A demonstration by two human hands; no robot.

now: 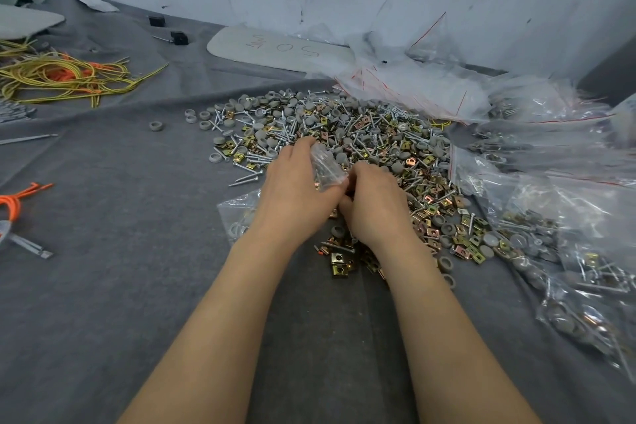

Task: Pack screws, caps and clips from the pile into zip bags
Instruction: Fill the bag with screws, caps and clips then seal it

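Observation:
A wide pile (361, 141) of silver screws, grey round caps and brass-coloured clips covers the grey cloth in the middle. Over its near edge my left hand (296, 182) holds a small clear zip bag (325, 167) with screws inside, fingers curled round it. My right hand (373, 203) sits right beside it, fingers curled down at the bag's mouth; what it pinches is hidden. Another partly filled zip bag (237, 217) lies flat under my left wrist.
Filled zip bags (568, 251) lie heaped along the right. Empty red-lined bags (413, 86) are piled at the back by the wall. Yellow and orange cords (62, 76) lie at far left, a grey board (275, 48) behind the pile, a lone cap (156, 126) to the left.

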